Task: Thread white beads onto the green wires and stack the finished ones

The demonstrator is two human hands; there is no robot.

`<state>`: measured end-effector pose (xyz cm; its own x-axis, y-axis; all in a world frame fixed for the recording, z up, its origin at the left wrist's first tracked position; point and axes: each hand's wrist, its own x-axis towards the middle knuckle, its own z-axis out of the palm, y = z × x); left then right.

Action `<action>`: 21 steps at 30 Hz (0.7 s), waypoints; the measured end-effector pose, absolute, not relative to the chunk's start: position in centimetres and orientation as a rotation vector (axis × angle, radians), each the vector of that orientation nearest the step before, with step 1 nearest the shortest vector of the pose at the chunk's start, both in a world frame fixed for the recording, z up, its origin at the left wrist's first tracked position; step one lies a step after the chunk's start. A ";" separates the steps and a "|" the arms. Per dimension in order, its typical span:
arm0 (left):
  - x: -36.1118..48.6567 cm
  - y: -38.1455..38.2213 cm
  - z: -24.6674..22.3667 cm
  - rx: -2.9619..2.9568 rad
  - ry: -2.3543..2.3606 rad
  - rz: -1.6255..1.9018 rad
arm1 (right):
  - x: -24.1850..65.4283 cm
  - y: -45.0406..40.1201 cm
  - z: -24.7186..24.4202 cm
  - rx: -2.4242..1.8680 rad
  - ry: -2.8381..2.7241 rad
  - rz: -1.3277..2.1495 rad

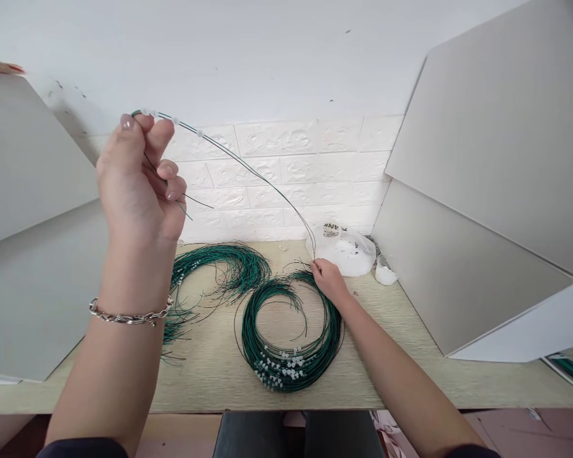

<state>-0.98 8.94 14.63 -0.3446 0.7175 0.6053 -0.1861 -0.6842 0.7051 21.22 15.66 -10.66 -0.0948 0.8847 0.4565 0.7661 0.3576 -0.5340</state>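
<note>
My left hand [143, 165] is raised at the left, its fingers closed on a pair of thin dark green and black wires [248, 166]. Several small white beads [200, 133] sit along these wires close to my left fingertips, and two loose ends poke out below that hand. From there the wires arc down to my right hand [329, 280], which pinches them low over the table. Beneath my right hand lies a round coil of green wires [334, 318], with many white beads [291, 362] clustered on its near side.
A second bundle of green wires [243, 264] spreads left of the coil. Behind my right hand are a clear plastic bag [353, 254] and a small white cup [386, 272]. Grey panels [487, 140] stand at right and left [28, 165], a brick-patterned wall [277, 140] behind.
</note>
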 end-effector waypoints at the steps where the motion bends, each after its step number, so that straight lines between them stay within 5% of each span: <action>1: -0.9 9.1 14.4 1.269 0.689 2.042 | 21.2 15.7 -10.6 -1.431 -1.881 0.196; 21: -1.7 11.2 9.3 1.082 0.866 1.602 | 22.0 15.7 -9.4 -1.515 -1.476 0.767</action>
